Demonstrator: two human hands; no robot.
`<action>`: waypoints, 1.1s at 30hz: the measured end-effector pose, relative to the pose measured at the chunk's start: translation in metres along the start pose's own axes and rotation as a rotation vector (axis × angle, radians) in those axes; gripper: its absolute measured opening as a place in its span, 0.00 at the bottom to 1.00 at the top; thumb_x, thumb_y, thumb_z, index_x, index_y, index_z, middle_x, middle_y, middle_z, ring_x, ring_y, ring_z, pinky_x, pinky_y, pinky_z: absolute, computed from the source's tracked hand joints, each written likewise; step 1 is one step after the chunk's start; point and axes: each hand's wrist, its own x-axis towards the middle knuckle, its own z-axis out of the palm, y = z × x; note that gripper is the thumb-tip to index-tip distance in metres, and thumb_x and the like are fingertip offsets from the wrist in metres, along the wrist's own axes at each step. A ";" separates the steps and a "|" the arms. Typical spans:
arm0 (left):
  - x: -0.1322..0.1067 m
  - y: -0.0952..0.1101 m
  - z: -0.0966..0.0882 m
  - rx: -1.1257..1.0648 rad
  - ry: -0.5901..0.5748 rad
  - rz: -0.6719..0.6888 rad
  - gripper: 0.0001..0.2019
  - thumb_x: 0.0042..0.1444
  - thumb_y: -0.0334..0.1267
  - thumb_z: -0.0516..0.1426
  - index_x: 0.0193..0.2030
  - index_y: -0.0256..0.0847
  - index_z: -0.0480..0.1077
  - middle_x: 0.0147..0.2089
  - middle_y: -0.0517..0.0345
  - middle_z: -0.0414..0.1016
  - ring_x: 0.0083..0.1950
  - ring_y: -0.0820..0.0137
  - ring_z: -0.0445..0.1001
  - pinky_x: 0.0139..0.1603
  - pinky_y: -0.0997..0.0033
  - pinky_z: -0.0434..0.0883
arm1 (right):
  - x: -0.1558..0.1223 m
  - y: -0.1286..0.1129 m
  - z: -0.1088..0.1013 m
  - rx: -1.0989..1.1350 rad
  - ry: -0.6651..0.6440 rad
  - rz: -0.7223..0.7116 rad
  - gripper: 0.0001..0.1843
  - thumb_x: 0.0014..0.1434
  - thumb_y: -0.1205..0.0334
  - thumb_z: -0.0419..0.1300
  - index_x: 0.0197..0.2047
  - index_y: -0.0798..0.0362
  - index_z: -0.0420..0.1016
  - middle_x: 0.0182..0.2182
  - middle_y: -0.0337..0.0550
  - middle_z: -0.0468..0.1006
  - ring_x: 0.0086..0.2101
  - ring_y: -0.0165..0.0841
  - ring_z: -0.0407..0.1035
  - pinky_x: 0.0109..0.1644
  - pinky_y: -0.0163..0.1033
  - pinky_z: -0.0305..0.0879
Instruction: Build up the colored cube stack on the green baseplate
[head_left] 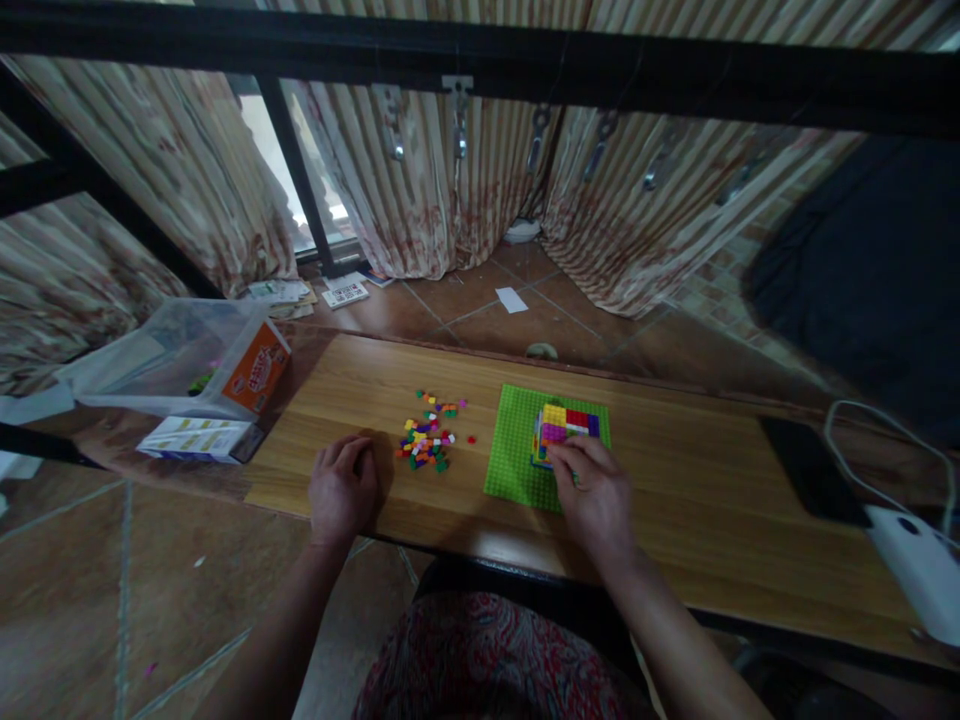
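Note:
My right hand (598, 497) is over a green studded baseplate (513, 465), thumb and fingertips pinched at the near left side of a block built of toy bricks (556, 413). Whatever sits between those fingertips is hidden. Yellow, red, white, blue and magenta bricks show on top of the block. Resting on the wooden table, my left hand (343, 487) has its fingers curled in, and nothing shows in it. To its right lies a loose pile of small coloured bricks (425, 443). One red brick (471, 440) lies apart from the pile, towards the baseplate.
At the left stands a clear plastic bin (161, 385) with an orange label, beside a white box (199, 438). A dark flat panel (811, 470) and a white device (919, 570) with a cable are at the right. A black bar (480, 55) crosses the top of the view.

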 end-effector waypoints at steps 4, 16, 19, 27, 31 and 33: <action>0.000 0.001 0.000 -0.025 -0.012 -0.010 0.13 0.60 0.39 0.51 0.44 0.40 0.74 0.47 0.48 0.76 0.49 0.60 0.72 0.52 0.59 0.69 | -0.006 0.004 0.005 0.031 0.023 0.011 0.13 0.66 0.60 0.52 0.40 0.49 0.79 0.39 0.45 0.75 0.41 0.36 0.70 0.48 0.43 0.69; 0.001 0.000 0.000 -0.019 0.006 0.025 0.14 0.60 0.39 0.50 0.43 0.39 0.74 0.46 0.47 0.77 0.48 0.59 0.72 0.52 0.58 0.70 | -0.015 -0.004 0.004 0.009 0.078 0.006 0.14 0.67 0.61 0.52 0.45 0.50 0.79 0.41 0.47 0.76 0.42 0.36 0.71 0.49 0.44 0.70; 0.001 0.000 0.000 -0.022 0.009 0.017 0.13 0.60 0.39 0.50 0.43 0.40 0.75 0.46 0.47 0.77 0.48 0.59 0.72 0.51 0.58 0.70 | -0.033 -0.020 0.007 0.020 0.142 -0.004 0.12 0.66 0.63 0.54 0.47 0.49 0.78 0.41 0.46 0.77 0.44 0.36 0.72 0.50 0.44 0.70; -0.001 0.002 -0.002 -0.022 -0.003 0.000 0.13 0.60 0.39 0.50 0.43 0.40 0.74 0.46 0.47 0.76 0.49 0.60 0.72 0.52 0.59 0.69 | -0.060 -0.055 0.040 0.217 -0.131 -0.007 0.12 0.66 0.66 0.52 0.41 0.49 0.77 0.34 0.43 0.78 0.37 0.34 0.73 0.43 0.40 0.70; -0.001 0.005 -0.003 -0.032 -0.025 -0.024 0.13 0.60 0.38 0.51 0.44 0.41 0.74 0.47 0.48 0.76 0.50 0.60 0.72 0.53 0.59 0.69 | -0.045 -0.052 0.057 0.230 -0.123 0.002 0.12 0.66 0.64 0.51 0.40 0.49 0.77 0.35 0.44 0.78 0.38 0.35 0.73 0.45 0.41 0.70; -0.002 0.006 -0.003 -0.040 -0.027 -0.030 0.13 0.60 0.38 0.51 0.44 0.41 0.74 0.47 0.48 0.76 0.50 0.60 0.72 0.53 0.58 0.69 | -0.034 -0.053 0.065 0.236 -0.124 0.005 0.12 0.66 0.63 0.51 0.41 0.49 0.77 0.36 0.44 0.78 0.39 0.35 0.72 0.45 0.42 0.69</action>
